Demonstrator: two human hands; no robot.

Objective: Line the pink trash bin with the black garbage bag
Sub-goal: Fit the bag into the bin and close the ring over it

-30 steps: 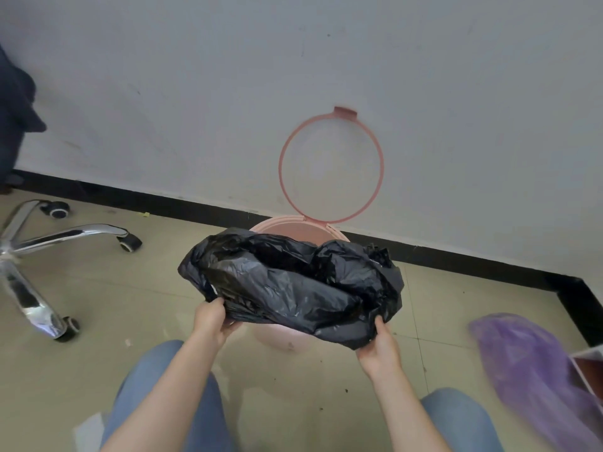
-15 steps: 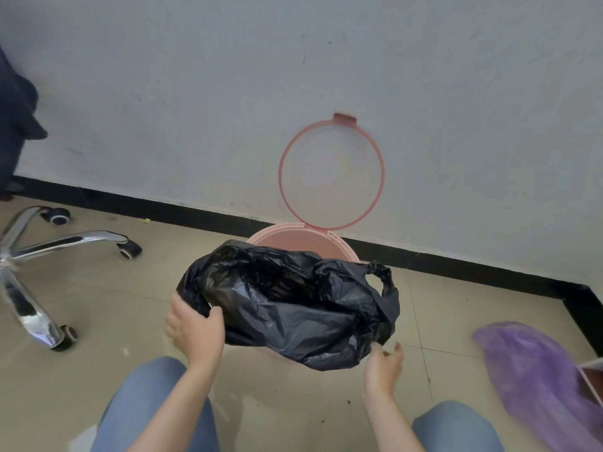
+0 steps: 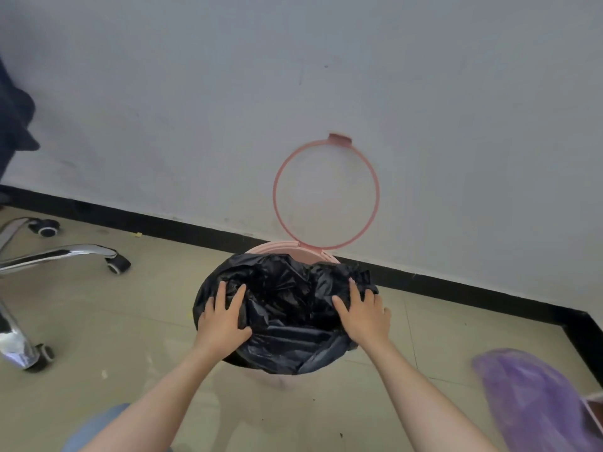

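Observation:
The black garbage bag (image 3: 287,308) lies crumpled over the mouth of the pink trash bin (image 3: 284,248), covering most of it; only the bin's far rim shows. The bin's pink ring frame (image 3: 375,177) is flipped up against the wall. My left hand (image 3: 223,318) rests flat on the bag's left side with fingers spread. On the bag's right side my right hand (image 3: 363,316) presses down, also with fingers spread. Neither hand grips the plastic.
The bin stands on a tiled floor against a grey wall with a black skirting (image 3: 456,288). A chrome chair base (image 3: 55,256) with castors is at the left. A purple plastic bag (image 3: 535,399) lies at the lower right. My knee (image 3: 98,429) shows at the bottom.
Both hands let go of the bag's lower edge and moved on top of it. The bag dropped from in front of the bin onto its opening.

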